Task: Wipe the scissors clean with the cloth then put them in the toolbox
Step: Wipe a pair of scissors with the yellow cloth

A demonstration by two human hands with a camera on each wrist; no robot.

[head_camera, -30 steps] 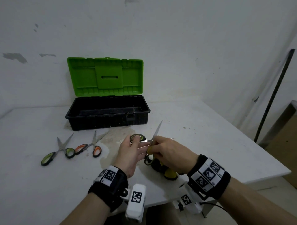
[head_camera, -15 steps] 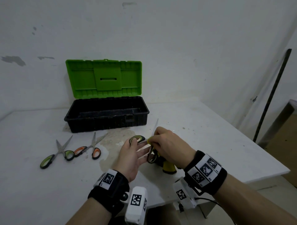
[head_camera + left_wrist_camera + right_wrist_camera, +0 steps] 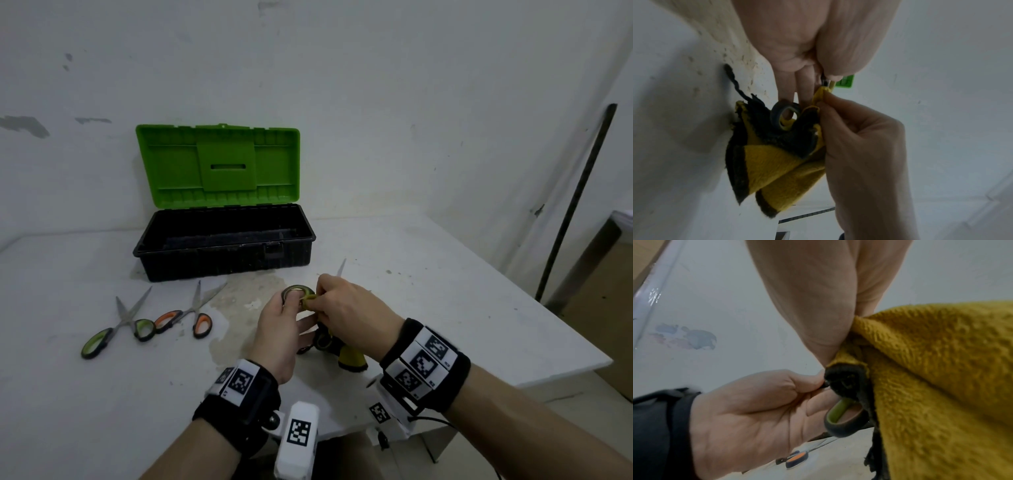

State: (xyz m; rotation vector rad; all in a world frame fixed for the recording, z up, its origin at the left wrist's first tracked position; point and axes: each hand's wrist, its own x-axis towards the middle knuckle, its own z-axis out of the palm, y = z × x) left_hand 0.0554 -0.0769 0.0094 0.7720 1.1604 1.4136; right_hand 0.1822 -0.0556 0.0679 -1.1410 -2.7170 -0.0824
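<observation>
No legible text, brand, number or sign found. The black wristbands [image 3: 424, 365] and the white wrist camera housing [image 3: 298, 435] carry square black-and-white coded markers (machine patterns, not lettering); tiny characters beside some markers are too small to read.

We note the right hand [image 3: 346, 313] with the cloth [image 3: 349, 358] has slid along the held scissors [image 3: 297, 294], from mid-blade a second ago to close against the upper handle loop. Less blade shows now: only the tip [image 3: 341, 268] clears the knuckles. The lower handle loop, visible below the hands before, is now mostly hidden between them. The left hand [image 3: 279, 329] has tilted slightly toward the toolbox side of the table.
</observation>
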